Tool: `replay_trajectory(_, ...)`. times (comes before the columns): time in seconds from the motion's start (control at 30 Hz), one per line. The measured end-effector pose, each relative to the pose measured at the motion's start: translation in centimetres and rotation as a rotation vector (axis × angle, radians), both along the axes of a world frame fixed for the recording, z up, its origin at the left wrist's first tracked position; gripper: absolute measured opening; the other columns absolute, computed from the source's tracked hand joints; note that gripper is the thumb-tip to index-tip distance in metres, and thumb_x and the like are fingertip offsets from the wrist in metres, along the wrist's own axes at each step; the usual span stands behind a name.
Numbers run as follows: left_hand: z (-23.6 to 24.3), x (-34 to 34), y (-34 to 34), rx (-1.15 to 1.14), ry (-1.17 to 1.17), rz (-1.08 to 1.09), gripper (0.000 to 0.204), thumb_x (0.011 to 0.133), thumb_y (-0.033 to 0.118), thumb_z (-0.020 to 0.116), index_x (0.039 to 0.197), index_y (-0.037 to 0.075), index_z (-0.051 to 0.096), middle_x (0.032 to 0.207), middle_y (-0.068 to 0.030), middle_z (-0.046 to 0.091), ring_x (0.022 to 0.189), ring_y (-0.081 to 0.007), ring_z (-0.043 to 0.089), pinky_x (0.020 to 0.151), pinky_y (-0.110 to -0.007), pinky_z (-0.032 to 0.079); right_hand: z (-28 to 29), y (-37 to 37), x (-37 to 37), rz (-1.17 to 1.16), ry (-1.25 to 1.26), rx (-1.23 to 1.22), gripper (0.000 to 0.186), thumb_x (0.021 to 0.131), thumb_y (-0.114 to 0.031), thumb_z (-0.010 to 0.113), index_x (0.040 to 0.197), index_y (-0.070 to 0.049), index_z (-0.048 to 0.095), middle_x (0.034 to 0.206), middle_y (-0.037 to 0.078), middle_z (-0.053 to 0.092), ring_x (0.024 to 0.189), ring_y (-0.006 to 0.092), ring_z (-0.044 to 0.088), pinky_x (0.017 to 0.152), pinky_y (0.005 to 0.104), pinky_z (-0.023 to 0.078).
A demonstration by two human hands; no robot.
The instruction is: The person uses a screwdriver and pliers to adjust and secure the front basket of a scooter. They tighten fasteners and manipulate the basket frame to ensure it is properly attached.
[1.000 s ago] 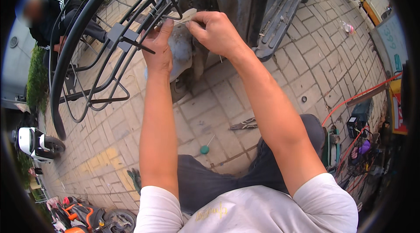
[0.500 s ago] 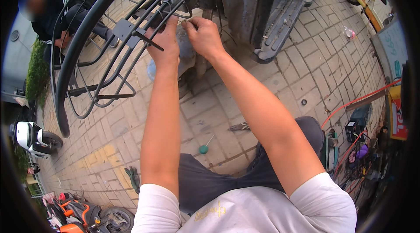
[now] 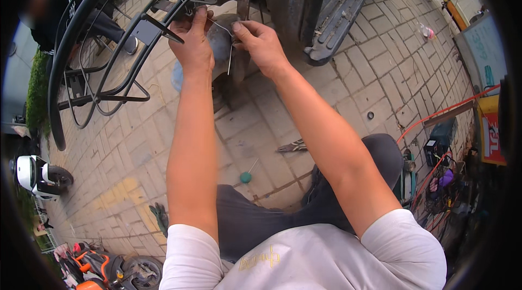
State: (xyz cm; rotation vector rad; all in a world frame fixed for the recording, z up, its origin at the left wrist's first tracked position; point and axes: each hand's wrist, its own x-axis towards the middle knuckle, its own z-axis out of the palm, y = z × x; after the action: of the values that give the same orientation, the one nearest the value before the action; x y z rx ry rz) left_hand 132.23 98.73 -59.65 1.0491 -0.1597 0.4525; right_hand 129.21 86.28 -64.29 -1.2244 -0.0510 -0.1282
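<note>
Between my hands runs a thin, bent metal wire (image 3: 229, 60), its lower end hanging free below my right fingers. My right hand (image 3: 262, 46) pinches this wire between thumb and forefinger. My left hand (image 3: 191, 46) is closed, thumb upward, around the wire's other end, beside the black tube frame; its fingertips are partly hidden. Just behind both hands is the dusty blue-grey front fender (image 3: 220, 45) of a scooter. The black wire basket frame (image 3: 100, 91) stretches out to the left of my left hand.
The scooter's footboard (image 3: 340, 23) is at the upper right. On the paving lie a green-headed stick (image 3: 246, 177), gloves (image 3: 159, 218) and a black ring (image 3: 370, 115). A red hose (image 3: 435, 113) crosses tools at right. Someone sits (image 3: 81, 18) behind the basket.
My hands have drawn a little apart, and the bent wire now shows between them. The view has shifted slightly, so the basket and scooter sit higher and further left.
</note>
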Motion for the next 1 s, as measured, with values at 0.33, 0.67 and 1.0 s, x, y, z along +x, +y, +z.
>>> replay_trajectory(0.33,-0.2,-0.1,-0.2,-0.033,0.053,-0.120,0.021,0.086,0.003,0.068,0.104,0.004,0.057,0.093,-0.0124,0.068,0.080,-0.0199,0.065,0.068,-0.034,0.057,-26.3,-7.4,-23.3,0.546,0.419,-1.862,0.036,0.082,-0.024,0.064,0.114,-0.011,0.058,0.124,0.012,0.052,0.119,0.0291,0.049,0.095,0.0525,0.042)
replay_trajectory(0.67,0.1,-1.8,-1.5,-0.124,0.179,-0.144,0.030,0.087,0.006,0.068,0.113,0.004,0.055,0.092,-0.0103,0.066,0.078,-0.0184,0.064,0.065,-0.033,0.057,-26.6,-10.8,-25.7,0.493,0.121,-1.948,0.026,0.085,-0.023,0.057,0.105,-0.007,0.058,0.109,0.011,0.059,0.110,0.0281,0.055,0.092,0.0541,0.041)
replay_trajectory(1.0,-0.4,-2.8,0.2,0.025,0.322,-0.225,0.018,0.089,0.013,0.068,0.102,0.003,0.060,0.087,-0.0088,0.067,0.069,-0.0155,0.064,0.057,-0.025,0.054,-2.5,-8.4,-9.3,0.367,0.298,-1.081,0.039,0.078,-0.031,0.072,0.070,0.004,0.058,0.077,0.024,0.062,0.077,0.0408,0.062,0.069,0.0464,0.049)
